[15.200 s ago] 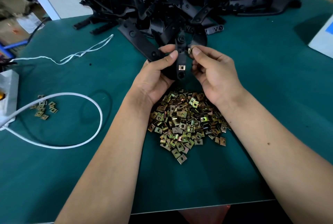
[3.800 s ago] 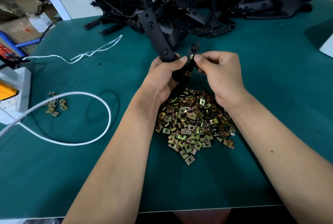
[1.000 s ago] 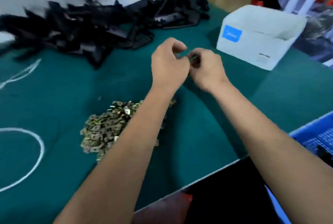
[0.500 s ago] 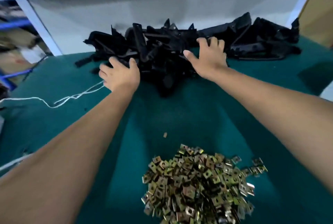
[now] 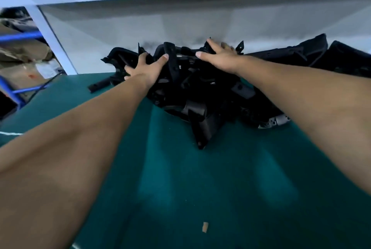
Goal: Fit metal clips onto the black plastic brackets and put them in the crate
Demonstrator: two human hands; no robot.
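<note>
A tangled heap of black plastic brackets (image 5: 202,96) lies at the far edge of the green mat (image 5: 200,184). My left hand (image 5: 146,67) rests on the heap's left part with fingers spread, its thumb beside an upright bracket bar (image 5: 171,62). My right hand (image 5: 219,57) lies flat across the top of the heap, fingers reaching over its back. Neither hand holds a clip. One loose metal clip (image 5: 205,227) lies on the mat near me. The clip pile and the crate are out of view.
A white back panel (image 5: 180,24) rises right behind the heap. A white post (image 5: 52,40) and blue shelf rails (image 5: 20,37) with cardboard stand at the left. A white cord (image 5: 11,133) shows at the left edge.
Both hands have reached further onto the bracket heap and spread over it. The view has moved forward, so the clip pile has dropped out of sight.
</note>
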